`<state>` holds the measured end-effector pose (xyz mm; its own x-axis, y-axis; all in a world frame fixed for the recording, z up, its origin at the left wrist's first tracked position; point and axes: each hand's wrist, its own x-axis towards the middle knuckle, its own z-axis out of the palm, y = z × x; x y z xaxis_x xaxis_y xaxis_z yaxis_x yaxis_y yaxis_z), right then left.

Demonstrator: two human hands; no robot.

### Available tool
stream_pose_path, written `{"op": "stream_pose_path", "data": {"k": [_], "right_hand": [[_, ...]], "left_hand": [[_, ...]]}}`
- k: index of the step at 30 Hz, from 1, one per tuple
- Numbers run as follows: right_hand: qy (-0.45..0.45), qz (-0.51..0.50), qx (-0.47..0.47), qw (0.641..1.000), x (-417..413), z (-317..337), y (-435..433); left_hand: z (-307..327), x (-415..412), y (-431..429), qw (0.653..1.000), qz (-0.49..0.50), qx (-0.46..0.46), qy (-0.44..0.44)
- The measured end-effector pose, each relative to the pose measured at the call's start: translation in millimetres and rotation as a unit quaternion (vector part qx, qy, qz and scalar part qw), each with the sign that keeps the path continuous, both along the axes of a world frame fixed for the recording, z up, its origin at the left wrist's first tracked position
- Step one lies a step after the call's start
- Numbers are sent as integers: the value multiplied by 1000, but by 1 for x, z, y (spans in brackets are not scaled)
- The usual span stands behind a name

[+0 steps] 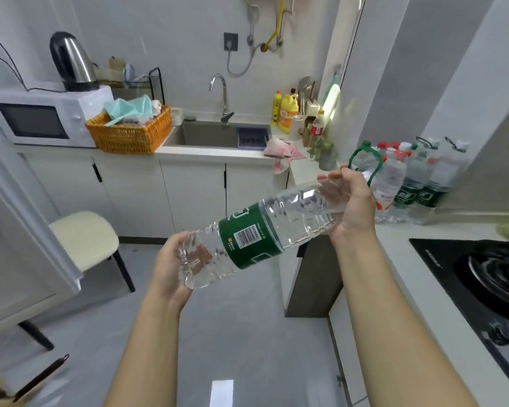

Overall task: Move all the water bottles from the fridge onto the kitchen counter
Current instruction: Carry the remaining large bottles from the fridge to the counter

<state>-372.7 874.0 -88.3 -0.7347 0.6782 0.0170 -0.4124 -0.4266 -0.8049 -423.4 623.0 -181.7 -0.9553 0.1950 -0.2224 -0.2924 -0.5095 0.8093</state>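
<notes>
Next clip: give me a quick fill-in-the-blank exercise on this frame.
1. The bottle held in the air has a ____ label.
2. The left hand holds its ____ end; the right hand holds it near the neck.
3. The kettle stands on the ____.
Missing words: green; bottom; microwave.

- One large water bottle [247, 230] with a green label, held in the air.
- Two hands, the left hand [171, 268] and the right hand [353, 201], both gripping it.
- Standing bottles [391, 177] crowded on the counter [394, 233]: at least five. The exact number cannot be told.
- Two yellow detergent bottles [288, 116].
- One kettle [71, 61], one microwave [39, 120], one wicker basket [130, 136], one faucet [221, 92], one chair [86, 239].
</notes>
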Motion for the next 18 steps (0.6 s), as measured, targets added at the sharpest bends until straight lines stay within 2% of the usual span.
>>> {"op": "stream_pose_path", "data": {"k": [8,18], "right_hand": [[-9,-57,-12,998,-74,3,43],[-37,-115,-9,993,-111,-15,113]], "left_hand": [[7,-104,55,997,-65,-2,-32],[-3,-157,133,988,-133,-5,-83]]}}
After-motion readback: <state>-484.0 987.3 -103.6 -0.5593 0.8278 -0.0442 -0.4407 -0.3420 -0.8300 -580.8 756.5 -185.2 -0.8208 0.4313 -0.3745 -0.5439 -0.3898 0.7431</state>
